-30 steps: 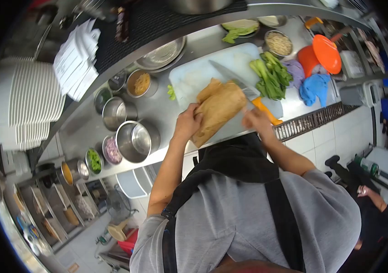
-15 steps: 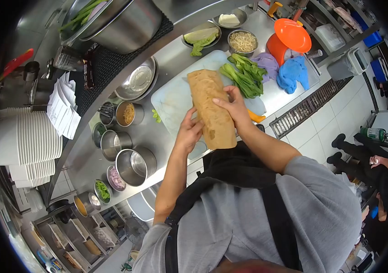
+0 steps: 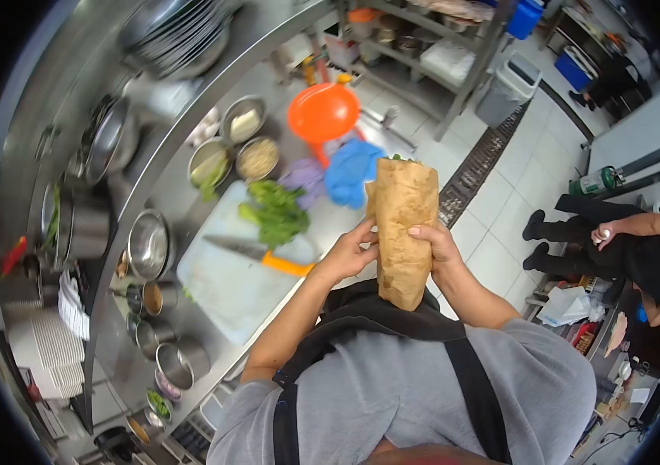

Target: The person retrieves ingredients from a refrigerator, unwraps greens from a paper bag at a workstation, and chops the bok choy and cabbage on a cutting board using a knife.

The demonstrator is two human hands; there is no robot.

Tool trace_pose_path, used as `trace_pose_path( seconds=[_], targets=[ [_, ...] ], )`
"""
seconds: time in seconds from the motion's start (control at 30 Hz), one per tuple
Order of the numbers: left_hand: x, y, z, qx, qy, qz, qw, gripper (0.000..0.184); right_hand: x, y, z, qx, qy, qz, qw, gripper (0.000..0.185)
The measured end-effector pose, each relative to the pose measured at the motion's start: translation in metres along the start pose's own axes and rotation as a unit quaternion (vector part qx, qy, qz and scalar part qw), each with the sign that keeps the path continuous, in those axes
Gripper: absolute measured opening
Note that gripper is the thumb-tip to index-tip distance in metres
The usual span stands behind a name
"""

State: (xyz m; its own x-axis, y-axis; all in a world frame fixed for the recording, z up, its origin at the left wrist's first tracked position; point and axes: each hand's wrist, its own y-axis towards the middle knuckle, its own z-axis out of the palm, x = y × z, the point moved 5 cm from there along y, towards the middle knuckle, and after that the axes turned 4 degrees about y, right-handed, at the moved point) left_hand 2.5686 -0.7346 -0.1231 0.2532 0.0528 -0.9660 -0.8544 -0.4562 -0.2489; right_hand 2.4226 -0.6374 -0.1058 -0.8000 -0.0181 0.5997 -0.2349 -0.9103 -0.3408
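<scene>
A brown, stained paper bag (image 3: 406, 240) is held upright in front of my apron, over the floor just off the counter's edge. A bit of green shows at its top; the rest of its contents is hidden. My right hand (image 3: 440, 246) grips its right side, thumb across the front. At the bag's left side my left hand (image 3: 352, 252) has its fingers curled against the paper, partly behind it. Left of my left hand, a knife with an orange handle (image 3: 287, 264) lies on the white cutting board (image 3: 229, 291), beside leafy greens (image 3: 277, 213).
Purple (image 3: 305, 180) and blue cloths (image 3: 355, 172) lie near an orange container (image 3: 322, 115). Bowls of chopped food (image 3: 258, 158) and metal pots (image 3: 181, 363) line the steel counter. A grey bin (image 3: 508, 89) stands by the floor drain. Another person (image 3: 617, 240) is at the right.
My body has turned to the right, carrying the paper bag off the cutting board and away from the counter. The knife on the board is now uncovered. Both hands stay on the bag.
</scene>
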Motion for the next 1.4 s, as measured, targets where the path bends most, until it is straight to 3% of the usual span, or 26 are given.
trace_pose_path(
  seconds=[0.03,0.07,0.1,0.17,0.23,0.33,0.43,0.53,0.6,0.77,0.8,0.83,0.9,0.97,1.03,1.1,1.17,1.27,1.4],
  targets=[
    [-0.012,0.02,0.013,0.027,0.034,-0.019,0.999,0.061,0.022,0.001,-0.018,-0.001,0.001,-0.012,1.0,0.067],
    [-0.027,0.046,0.02,0.035,0.095,0.071,0.992,0.056,0.045,0.001,-0.034,0.008,0.008,-0.058,0.998,0.067],
    [-0.046,0.067,0.028,0.044,0.096,0.072,0.992,0.056,0.065,-0.005,-0.047,0.012,0.017,-0.098,0.995,0.067],
    [-0.084,0.113,0.022,-0.089,0.11,0.032,0.989,0.049,0.107,-0.015,-0.067,-0.006,0.021,-0.125,0.992,0.069],
    [-0.104,0.165,0.016,-0.15,-0.089,-0.008,0.985,0.039,0.145,-0.029,-0.075,-0.023,0.022,-0.138,0.99,0.07],
    [-0.147,0.214,0.032,-0.177,-0.151,0.017,0.972,0.03,0.178,-0.045,-0.082,0.002,0.061,-0.143,0.988,0.079],
    [-0.17,0.248,0.063,-0.112,-0.163,-0.005,0.98,0.025,0.185,-0.045,-0.083,0.022,0.11,-0.141,0.984,0.08],
    [-0.179,0.281,0.101,0.004,-0.28,0.04,0.959,0.024,0.201,-0.028,-0.066,-0.013,0.07,-0.178,0.981,0.082],
    [-0.185,0.293,0.117,0.032,-0.315,0.036,0.948,0.022,0.215,-0.012,-0.065,-0.023,0.046,-0.174,0.983,0.084],
    [-0.17,0.35,0.131,0.15,-0.42,-0.013,0.895,0.024,0.23,0.025,-0.085,-0.036,0.028,-0.187,0.981,0.084],
    [-0.177,0.354,0.135,0.197,-0.472,-0.089,0.854,0.027,0.236,0.029,-0.089,-0.046,0.02,-0.196,0.979,0.084],
    [-0.174,0.367,0.14,0.209,-0.468,-0.09,0.854,0.027,0.244,0.03,-0.093,-0.051,0.021,-0.206,0.977,0.084],
    [-0.182,0.384,0.143,0.174,-0.305,-0.02,0.936,0.025,0.257,0.031,-0.107,-0.084,0.034,-0.184,0.979,0.084],
    [-0.197,0.386,0.152,0.205,-0.29,-0.019,0.935,0.025,0.281,0.031,-0.12,-0.092,0.039,-0.21,0.972,0.084],
    [-0.21,0.4,0.172,0.228,-0.117,-0.037,0.966,0.027,0.31,0.03,-0.136,-0.1,0.041,-0.242,0.964,0.083],
    [-0.214,0.428,0.184,0.281,-0.013,0.006,0.959,0.027,0.34,0.028,-0.151,-0.076,0.06,-0.271,0.958,0.083],
    [-0.213,0.445,0.201,0.409,-0.097,-0.127,0.899,0.035,0.366,0.028,-0.174,-0.06,0.066,-0.283,0.955,0.084],
    [-0.212,0.487,0.236,0.485,-0.126,-0.123,0.857,0.037,0.403,0.031,-0.217,-0.054,0.032,-0.275,0.959,0.085],
    [-0.232,0.56,0.29,0.508,-0.037,-0.086,0.856,0.045,0.479,0.042,-0.281,-0.059,0.018,-0.265,0.962,0.082]
  ],
)
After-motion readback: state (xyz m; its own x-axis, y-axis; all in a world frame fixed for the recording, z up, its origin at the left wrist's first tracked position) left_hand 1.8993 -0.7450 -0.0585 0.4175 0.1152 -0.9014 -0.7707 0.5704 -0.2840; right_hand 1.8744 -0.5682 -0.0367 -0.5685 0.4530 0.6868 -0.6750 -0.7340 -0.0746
